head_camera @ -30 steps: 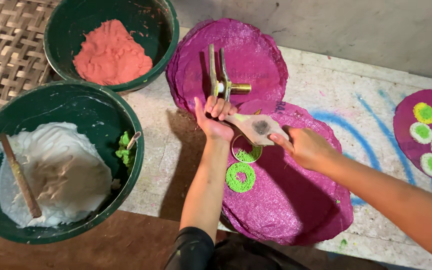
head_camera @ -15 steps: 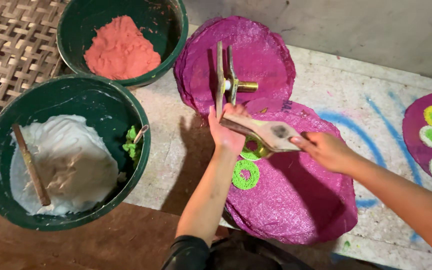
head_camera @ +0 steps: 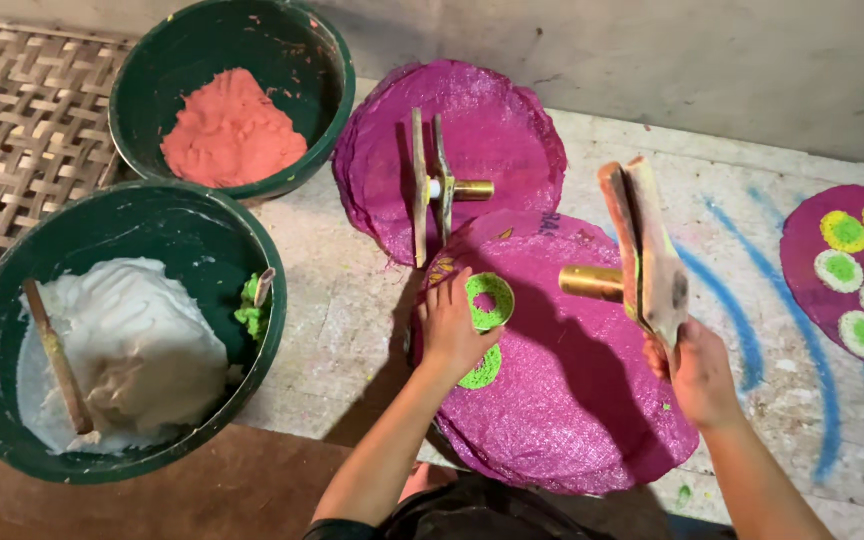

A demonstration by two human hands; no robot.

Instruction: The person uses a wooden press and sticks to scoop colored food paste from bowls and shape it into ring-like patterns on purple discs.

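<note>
Dim warm light, soft shadows, sharp

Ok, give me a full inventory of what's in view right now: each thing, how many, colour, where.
Basins: two, dark green, left.
White dough: one mound, near basin, with a wooden stick and a green dab.
Orange dough: one mound, far basin.
Woven mat: one, tan, far left.
Magenta mats: two overlapping at centre; a third at right edge.
Green dough rings: two on the near mat.
Green-centred discs: six, on the right-edge mat.
Spare press: one, wood and brass, far mat.
Left hand: touching a ring.
Right hand: holding a wooden press upright.
</note>
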